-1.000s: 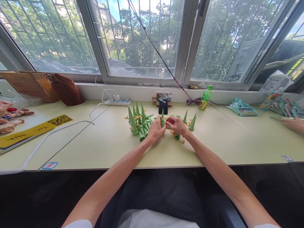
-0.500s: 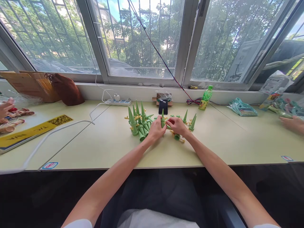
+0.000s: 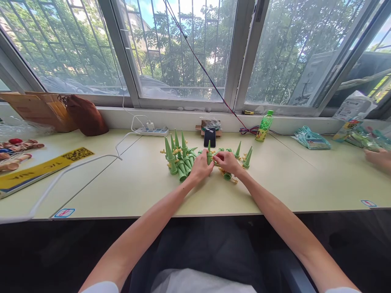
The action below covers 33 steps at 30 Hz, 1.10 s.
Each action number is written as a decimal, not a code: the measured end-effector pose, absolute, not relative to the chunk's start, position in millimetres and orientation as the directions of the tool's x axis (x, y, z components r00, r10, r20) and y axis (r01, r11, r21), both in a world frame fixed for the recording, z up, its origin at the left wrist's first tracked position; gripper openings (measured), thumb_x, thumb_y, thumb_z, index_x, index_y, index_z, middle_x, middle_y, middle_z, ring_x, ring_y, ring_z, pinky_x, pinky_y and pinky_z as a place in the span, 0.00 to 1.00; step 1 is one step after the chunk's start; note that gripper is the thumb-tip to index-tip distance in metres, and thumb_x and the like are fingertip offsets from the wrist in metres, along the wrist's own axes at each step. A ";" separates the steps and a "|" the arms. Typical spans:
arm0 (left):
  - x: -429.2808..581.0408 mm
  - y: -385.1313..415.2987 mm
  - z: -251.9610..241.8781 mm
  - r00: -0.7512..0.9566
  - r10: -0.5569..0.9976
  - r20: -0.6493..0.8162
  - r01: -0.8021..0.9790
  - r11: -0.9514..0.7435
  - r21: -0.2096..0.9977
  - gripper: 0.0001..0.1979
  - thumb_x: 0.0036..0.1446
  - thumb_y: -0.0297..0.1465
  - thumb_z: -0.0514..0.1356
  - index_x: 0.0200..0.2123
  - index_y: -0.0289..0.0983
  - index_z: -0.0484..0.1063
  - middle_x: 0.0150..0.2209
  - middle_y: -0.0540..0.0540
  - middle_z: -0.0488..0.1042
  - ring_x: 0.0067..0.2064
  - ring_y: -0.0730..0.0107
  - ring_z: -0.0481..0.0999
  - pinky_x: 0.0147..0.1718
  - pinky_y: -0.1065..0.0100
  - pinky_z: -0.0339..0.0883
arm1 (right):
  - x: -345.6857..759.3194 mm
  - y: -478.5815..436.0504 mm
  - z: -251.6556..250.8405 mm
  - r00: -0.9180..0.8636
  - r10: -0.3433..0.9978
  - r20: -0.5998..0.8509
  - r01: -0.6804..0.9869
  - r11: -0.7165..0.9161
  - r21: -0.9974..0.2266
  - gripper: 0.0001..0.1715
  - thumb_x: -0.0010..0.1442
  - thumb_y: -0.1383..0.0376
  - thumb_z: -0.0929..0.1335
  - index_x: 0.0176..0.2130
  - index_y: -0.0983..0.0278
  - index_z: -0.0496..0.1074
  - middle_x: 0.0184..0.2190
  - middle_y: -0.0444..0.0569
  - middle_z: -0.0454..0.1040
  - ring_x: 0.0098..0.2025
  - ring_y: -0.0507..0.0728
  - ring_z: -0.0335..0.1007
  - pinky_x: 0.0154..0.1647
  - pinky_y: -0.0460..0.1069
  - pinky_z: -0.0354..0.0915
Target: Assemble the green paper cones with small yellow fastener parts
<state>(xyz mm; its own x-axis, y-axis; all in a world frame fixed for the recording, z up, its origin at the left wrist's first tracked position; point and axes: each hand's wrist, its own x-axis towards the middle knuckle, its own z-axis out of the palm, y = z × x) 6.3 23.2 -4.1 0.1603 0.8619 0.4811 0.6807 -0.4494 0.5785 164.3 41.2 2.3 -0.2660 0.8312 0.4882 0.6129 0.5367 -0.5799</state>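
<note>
My left hand [image 3: 202, 166] is closed round a green plastic plant-watering spike [image 3: 209, 152], held upright with its point up. My right hand [image 3: 227, 160] meets it from the right, fingertips pinched at the spike's side where a bit of yellow shows, likely its small valve; the fingers mostly cover it. Left of my hands several more green spikes [image 3: 172, 162] with yellow valves stand or lie bunched together. To the right, a spike [image 3: 248, 158] stands tilted, and another [image 3: 227, 176] lies below my right hand with its open end toward me.
Behind my hands a black phone [image 3: 209, 137] leans on a small cardboard box. A green bottle [image 3: 265, 127] and a power strip [image 3: 152, 131] line the back. At the right, another person's hand [image 3: 377, 156] is beside plastic packets. A white cable [image 3: 76, 160] crosses the left.
My hands stay almost in place on the spike, with only slight finger movement. The other person's hand at the left edge has left view; the one at the right has shifted slightly.
</note>
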 end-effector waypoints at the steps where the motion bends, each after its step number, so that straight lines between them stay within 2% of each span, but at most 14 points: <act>1: 6.4 23.2 -3.9 0.159 0.864 0.478 0.682 -0.446 0.579 0.17 0.57 0.33 0.59 0.49 0.36 0.64 0.33 0.44 0.73 0.33 0.64 0.72 0.34 0.66 0.64 | 164.3 41.1 2.3 -0.266 0.832 0.487 0.612 0.536 -0.582 0.16 0.60 0.60 0.65 0.25 0.66 0.72 0.22 0.46 0.73 0.24 0.51 0.60 0.29 0.46 0.56; 13: 6.2 23.8 -1.8 0.136 0.878 0.459 0.678 -0.420 0.603 0.15 0.57 0.33 0.58 0.48 0.36 0.64 0.31 0.45 0.72 0.32 0.64 0.71 0.33 0.66 0.63 | 165.1 39.9 4.3 -0.244 0.834 0.494 0.545 0.539 -0.642 0.09 0.57 0.62 0.68 0.32 0.65 0.74 0.26 0.48 0.77 0.27 0.53 0.67 0.32 0.47 0.61; 24: 6.5 23.4 -0.8 0.125 0.890 0.439 0.643 -0.410 0.647 0.15 0.57 0.33 0.58 0.47 0.36 0.63 0.27 0.50 0.69 0.28 0.68 0.68 0.31 0.67 0.61 | 165.1 39.2 5.7 -0.234 0.841 0.488 0.550 0.529 -0.647 0.10 0.57 0.61 0.68 0.32 0.65 0.75 0.26 0.48 0.77 0.27 0.52 0.66 0.31 0.47 0.60; 33: 6.7 23.5 -1.4 0.148 0.869 0.472 0.633 -0.450 0.630 0.16 0.57 0.33 0.59 0.48 0.36 0.64 0.26 0.51 0.67 0.27 0.69 0.68 0.30 0.68 0.61 | 165.0 39.0 6.7 -0.248 0.841 0.481 0.567 0.529 -0.631 0.14 0.59 0.58 0.66 0.28 0.65 0.74 0.25 0.48 0.75 0.26 0.52 0.63 0.30 0.47 0.57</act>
